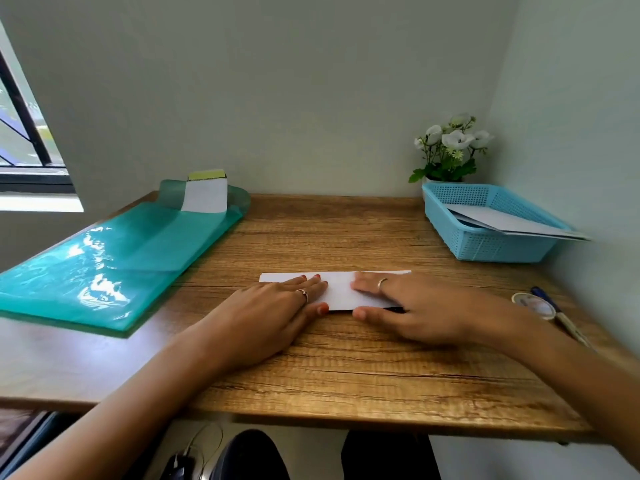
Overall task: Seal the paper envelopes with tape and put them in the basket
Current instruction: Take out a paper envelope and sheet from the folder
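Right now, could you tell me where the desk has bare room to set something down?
Free: between folder and basket behind the envelope, and the front strip. Crowded: right edge, with tape and pen.

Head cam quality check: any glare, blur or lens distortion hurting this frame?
Head view: strong window glare on the green plastic folder; the right hand is slightly motion-blurred over the white envelope, the left hand sharper; wide-angle bending shows at the window frame; the tape roll is soft.
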